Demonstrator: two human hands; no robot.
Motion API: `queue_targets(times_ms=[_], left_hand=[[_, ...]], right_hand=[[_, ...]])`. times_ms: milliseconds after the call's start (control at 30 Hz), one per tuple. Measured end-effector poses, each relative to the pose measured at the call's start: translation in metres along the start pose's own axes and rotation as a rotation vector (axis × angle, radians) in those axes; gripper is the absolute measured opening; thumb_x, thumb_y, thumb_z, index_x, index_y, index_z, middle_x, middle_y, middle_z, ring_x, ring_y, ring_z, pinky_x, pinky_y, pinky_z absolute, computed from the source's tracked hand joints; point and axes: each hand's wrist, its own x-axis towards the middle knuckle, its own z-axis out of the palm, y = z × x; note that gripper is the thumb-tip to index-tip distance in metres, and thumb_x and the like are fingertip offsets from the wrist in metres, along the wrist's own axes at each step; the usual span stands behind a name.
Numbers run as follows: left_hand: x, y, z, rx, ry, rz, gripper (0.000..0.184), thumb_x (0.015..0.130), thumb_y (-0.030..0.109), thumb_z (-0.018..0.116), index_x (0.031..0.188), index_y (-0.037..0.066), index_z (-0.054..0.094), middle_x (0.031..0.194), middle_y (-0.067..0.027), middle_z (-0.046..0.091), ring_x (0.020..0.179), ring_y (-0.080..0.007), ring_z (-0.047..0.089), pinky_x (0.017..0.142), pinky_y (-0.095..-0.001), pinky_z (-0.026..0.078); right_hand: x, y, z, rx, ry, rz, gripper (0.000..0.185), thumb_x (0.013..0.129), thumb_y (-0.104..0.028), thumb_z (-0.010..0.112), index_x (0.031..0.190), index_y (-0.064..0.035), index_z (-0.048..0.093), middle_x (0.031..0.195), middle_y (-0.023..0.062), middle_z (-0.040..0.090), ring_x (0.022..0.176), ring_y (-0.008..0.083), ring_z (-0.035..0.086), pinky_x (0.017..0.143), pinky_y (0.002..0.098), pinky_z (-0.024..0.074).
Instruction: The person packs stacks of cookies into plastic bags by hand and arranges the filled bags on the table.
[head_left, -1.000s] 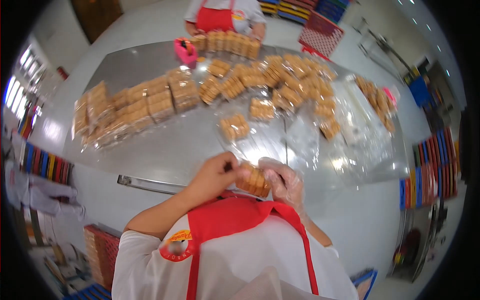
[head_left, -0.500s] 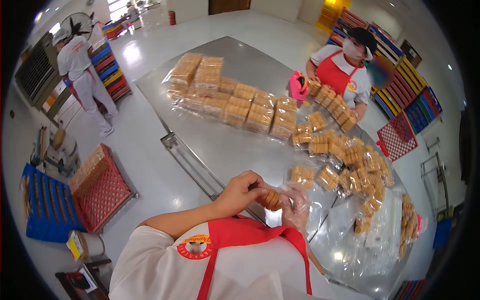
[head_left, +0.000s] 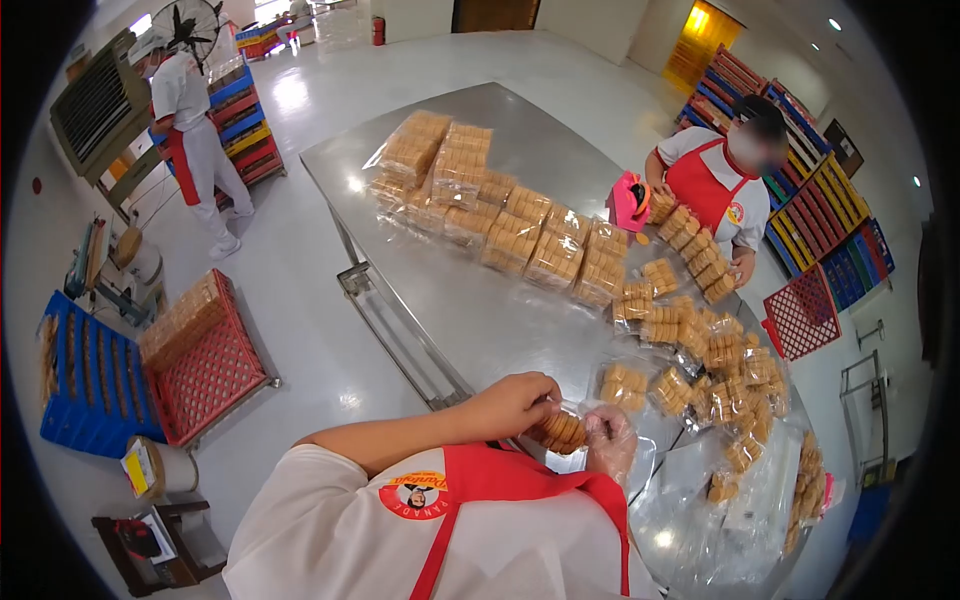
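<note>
Close to my chest, my left hand (head_left: 522,402) is bare, with fingers closed at one end of a clear pack of round cookies (head_left: 558,433). On the pack's other side, my right hand (head_left: 610,437) wears a clear plastic glove and pinches the wrapper. The cookies stand in rows inside the plastic, which shines and partly hides its own edges. Just beyond my hands a small cookie pack (head_left: 624,386) lies on the steel table (head_left: 420,270). A loose heap of similar packs (head_left: 725,350) spreads to the right.
Stacked larger cookie packs (head_left: 515,240) form a row across the table. Opposite, a co-worker in a red apron (head_left: 705,175) handles cookies beside a pink container (head_left: 629,200). Flat clear plastic bags (head_left: 740,510) lie at right. A red crate (head_left: 205,370) stands on the floor at left.
My view has shifted, so the table sits further right. My hands have drawn apart a little around the cookie pack, showing more of it. The co-worker's head has turned.
</note>
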Motion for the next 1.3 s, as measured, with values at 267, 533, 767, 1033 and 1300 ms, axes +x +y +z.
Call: queue_targets(times_ms=[267,533,767,1033,1300], left_hand=[[0.016,-0.002,0.005,0.255,0.014,0.517,0.024,0.083,0.018,0.071,0.085,0.001,0.054,0.086,-0.0145,0.056,0.083,-0.0352,0.055,0.078,-0.0419,0.047],[0.009,0.012,0.002,-0.500,-0.179,-0.386,0.018,0.097,0.021,0.061,0.095,0.003,0.057,0.087,-0.0045,0.058,0.082,-0.0135,0.057,0.074,-0.0287,0.049],[-0.007,0.001,0.011,-0.440,-0.093,-0.445,0.014,0.096,0.015,0.061,0.090,0.002,0.062,0.084,-0.0016,0.061,0.082,-0.0089,0.055,0.076,-0.0251,0.046],[0.011,0.021,0.019,-0.150,-0.102,-0.212,0.020,0.093,0.016,0.063,0.081,0.001,0.059,0.078,-0.0019,0.056,0.072,-0.0102,0.052,0.065,-0.0272,0.043],[0.006,0.024,0.043,-0.700,-0.055,-0.553,0.010,0.090,0.003,0.055,0.081,0.001,0.060,0.080,-0.0041,0.059,0.070,-0.0094,0.054,0.061,-0.0249,0.044]], right_hand=[[0.007,-0.001,-0.011,-0.230,0.059,-0.408,0.003,0.089,-0.002,0.062,0.087,-0.0026,0.061,0.082,0.0052,0.060,0.078,0.0154,0.056,0.074,0.0311,0.0461],[0.007,0.001,-0.008,0.091,-0.009,-0.043,0.018,0.096,-0.020,0.058,0.092,-0.0024,0.060,0.085,0.0046,0.057,0.077,0.0126,0.050,0.071,0.0301,0.0443],[-0.006,-0.033,-0.015,0.267,-0.283,0.201,0.023,0.099,-0.023,0.058,0.104,-0.0021,0.065,0.091,-0.0004,0.060,0.088,0.0089,0.053,0.079,0.0258,0.0447],[-0.021,-0.027,-0.028,0.288,-0.193,0.252,0.018,0.098,-0.021,0.063,0.087,-0.0062,0.063,0.077,-0.0050,0.057,0.068,0.0040,0.046,0.057,0.0226,0.0382],[-0.038,0.001,-0.030,0.612,-0.077,0.322,0.017,0.094,-0.009,0.062,0.110,-0.0047,0.058,0.077,-0.0006,0.058,0.069,0.0064,0.051,0.061,0.0230,0.0421]])
